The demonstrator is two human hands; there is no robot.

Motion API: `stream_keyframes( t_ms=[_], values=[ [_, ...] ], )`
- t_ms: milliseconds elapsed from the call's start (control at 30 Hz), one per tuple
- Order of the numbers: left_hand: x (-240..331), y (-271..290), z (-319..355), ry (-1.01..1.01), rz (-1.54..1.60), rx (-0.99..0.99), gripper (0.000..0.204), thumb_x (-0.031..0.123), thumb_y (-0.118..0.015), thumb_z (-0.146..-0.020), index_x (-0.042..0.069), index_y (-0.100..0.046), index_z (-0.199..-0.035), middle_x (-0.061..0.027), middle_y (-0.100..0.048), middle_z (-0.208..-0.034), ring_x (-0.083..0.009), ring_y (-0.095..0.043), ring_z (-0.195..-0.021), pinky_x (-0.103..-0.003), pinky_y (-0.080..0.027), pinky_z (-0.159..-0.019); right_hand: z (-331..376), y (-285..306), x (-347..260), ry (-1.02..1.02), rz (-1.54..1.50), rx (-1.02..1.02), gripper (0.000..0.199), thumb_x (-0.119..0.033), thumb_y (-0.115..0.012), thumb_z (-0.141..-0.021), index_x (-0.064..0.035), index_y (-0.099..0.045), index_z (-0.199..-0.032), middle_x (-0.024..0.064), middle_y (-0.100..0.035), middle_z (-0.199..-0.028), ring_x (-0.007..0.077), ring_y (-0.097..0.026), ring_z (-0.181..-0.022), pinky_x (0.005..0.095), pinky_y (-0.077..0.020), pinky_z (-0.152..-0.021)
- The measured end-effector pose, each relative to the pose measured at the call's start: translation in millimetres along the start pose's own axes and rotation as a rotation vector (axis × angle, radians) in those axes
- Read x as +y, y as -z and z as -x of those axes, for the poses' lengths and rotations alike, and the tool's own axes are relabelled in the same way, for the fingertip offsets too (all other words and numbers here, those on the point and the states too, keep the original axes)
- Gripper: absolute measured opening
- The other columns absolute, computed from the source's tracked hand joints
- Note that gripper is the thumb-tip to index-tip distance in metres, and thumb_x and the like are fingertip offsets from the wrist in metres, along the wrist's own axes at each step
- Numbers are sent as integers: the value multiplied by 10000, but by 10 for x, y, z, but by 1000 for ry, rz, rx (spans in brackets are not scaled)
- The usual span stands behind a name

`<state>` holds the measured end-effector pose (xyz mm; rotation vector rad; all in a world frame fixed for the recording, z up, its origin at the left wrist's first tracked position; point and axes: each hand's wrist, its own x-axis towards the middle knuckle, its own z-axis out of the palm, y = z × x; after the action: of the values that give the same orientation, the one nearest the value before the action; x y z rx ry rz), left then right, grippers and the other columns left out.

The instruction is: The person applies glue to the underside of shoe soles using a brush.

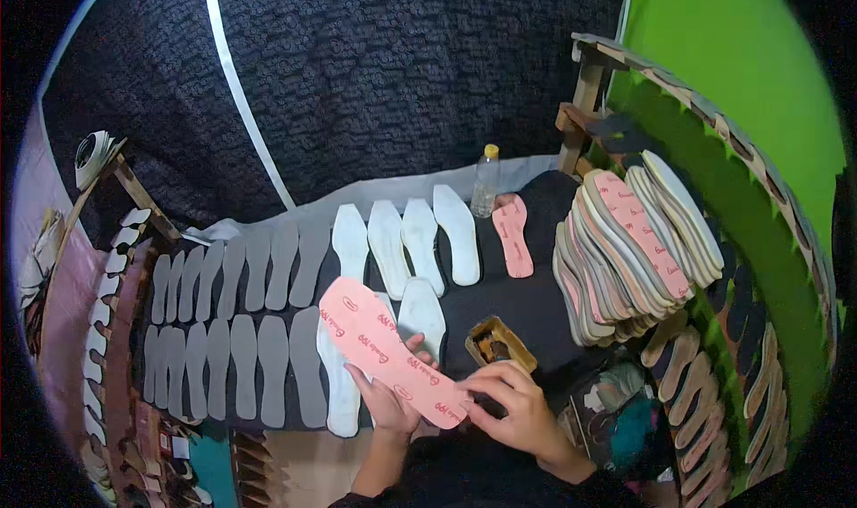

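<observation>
A pink printed insole (379, 347) is held slantwise above the dark table, its wide end up to the left. My left hand (388, 408) supports it from beneath, thumb along the lower edge and fingers showing at the far edge. At the narrow end, the fingers of my right hand (522, 410) pinch the insole near its tip. White insoles (457, 236) lie in two rows just beyond, some partly covered by the pink one. Near my right hand stands a small yellowish box (513, 337) with dark brown contents I cannot make out.
Rows of grey insoles (245, 365) cover the table's left. Another pink insole (513, 240) lies near a clear bottle (485, 187) with a yellow cap. A large insole stack (616, 258) leans at the right. Racks with sole pieces flank both sides, including the right rack (696, 401).
</observation>
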<state>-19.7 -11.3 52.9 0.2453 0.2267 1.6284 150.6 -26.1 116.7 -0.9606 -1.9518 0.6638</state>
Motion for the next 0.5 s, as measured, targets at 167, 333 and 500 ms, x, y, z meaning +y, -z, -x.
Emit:
stream_keyframes(
  t_ms=[167,333,500],
  values=[
    [-58,133,-144,-9,-68,84,765,662,-156,-848,83,-315,-1321,-166,-506,-1159,-239,-551,-851,-391,-488,-745,-198,-223,-12,152,-122,-27,208,-87,-683,-689,-79,-658,-895,62,-600,-875,227,-560,-835,325,-437,-761],
    [-20,160,-71,-39,-112,135,733,640,-174,-861,65,-370,-1273,-154,-536,-1083,-226,-537,-790,-362,-483,-687,93,237,270,9,29,53,279,-152,-718,-679,-81,-647,-939,86,-595,-861,234,-562,-808,333,-439,-760],
    [-13,327,-68,14,-144,183,740,643,-156,-855,57,-397,-1238,-153,-549,-1039,-223,-546,-751,-352,-479,-661,338,274,406,-80,163,0,413,-227,-761,-642,-87,-621,-1004,83,-528,-877,244,-528,-822,332,-440,-743]
  ],
)
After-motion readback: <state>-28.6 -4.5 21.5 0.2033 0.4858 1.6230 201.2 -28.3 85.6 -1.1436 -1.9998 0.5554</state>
